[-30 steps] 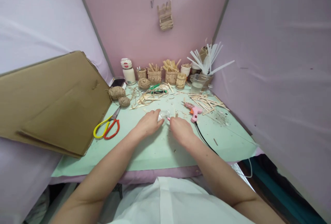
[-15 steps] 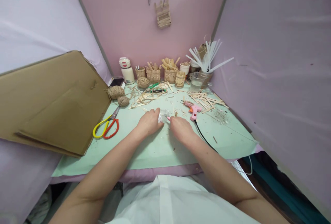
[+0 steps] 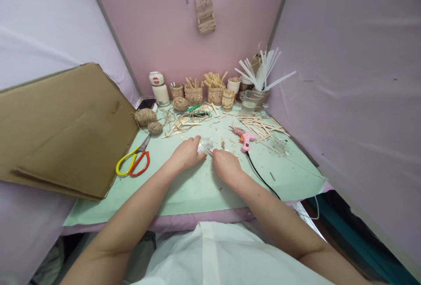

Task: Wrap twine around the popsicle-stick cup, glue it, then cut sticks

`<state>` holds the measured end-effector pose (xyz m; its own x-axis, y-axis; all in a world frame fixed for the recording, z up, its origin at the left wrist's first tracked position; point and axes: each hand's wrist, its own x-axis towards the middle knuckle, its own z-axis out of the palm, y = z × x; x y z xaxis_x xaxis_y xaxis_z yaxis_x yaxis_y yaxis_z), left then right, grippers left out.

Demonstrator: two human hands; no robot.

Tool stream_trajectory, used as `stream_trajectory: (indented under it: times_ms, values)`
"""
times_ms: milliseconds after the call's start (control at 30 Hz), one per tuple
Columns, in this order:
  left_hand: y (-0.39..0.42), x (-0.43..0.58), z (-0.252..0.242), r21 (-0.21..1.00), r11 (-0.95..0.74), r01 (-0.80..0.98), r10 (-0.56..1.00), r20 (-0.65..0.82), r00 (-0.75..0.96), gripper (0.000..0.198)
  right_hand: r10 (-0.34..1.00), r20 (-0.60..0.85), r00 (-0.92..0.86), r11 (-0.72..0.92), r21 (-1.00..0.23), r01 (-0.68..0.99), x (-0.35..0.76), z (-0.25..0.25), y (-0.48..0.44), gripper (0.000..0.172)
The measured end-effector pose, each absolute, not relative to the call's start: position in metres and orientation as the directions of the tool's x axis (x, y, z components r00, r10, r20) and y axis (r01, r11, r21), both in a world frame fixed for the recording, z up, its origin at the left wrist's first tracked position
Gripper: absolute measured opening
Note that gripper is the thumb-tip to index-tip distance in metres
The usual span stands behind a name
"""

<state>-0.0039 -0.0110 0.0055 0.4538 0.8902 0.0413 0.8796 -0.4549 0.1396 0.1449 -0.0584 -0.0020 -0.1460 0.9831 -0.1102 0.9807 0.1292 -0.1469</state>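
Near the middle of the table, my left hand (image 3: pixel 186 153) is closed round the side of a clear plastic bottle (image 3: pixel 206 144) that seems to lie on its side. My right hand (image 3: pixel 226 165) grips a slim pink tool (image 3: pixel 211 151), and only its end shows past the fingers. That end is at the bottle, close to my left fingertips; whether it cuts in or just touches cannot be made out. To the right of my right hand lies a pink glue gun (image 3: pixel 245 138) with a black cord. Scissors (image 3: pixel 140 155) with yellow and red handles rest left of my left hand.
Twine balls (image 3: pixel 145 117) and a large cardboard sheet (image 3: pixel 72 131) are at the left. Loose wooden sticks (image 3: pixel 259 126) lie at the right. Along the back stand a glue bottle (image 3: pixel 160 90), stick-filled baskets (image 3: pixel 215 93) and white strips (image 3: pixel 263 70) in a pot.
The whole view has shifted slightly. Both hands keep their holds on the bottle and the pink tool, with hardly any movement between them.
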Motion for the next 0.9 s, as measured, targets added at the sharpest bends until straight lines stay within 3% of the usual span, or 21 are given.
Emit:
stream_trajectory:
  times_ms: [333, 633, 900]
  values:
    - [0.003, -0.011, 0.007, 0.223, -0.43, 0.875, 0.898, 0.002, 0.441, 0.047, 0.98, -0.126, -0.155, 0.135, -0.157, 0.978, 0.142, -0.006, -0.046, 0.03]
    - [-0.023, 0.007, 0.007, -0.039, -0.359, 0.933, 0.927, 0.105, 0.361, 0.063, 0.978, -0.155, -0.141, 0.12, -0.14, 0.983, 0.138, 0.0, -0.049, 0.027]
    - [-0.012, -0.003, 0.004, 0.035, -0.357, 0.934, 0.933, 0.063, 0.354, 0.051, 0.977, -0.17, -0.131, 0.109, -0.134, 0.985, 0.136, 0.007, -0.046, 0.025]
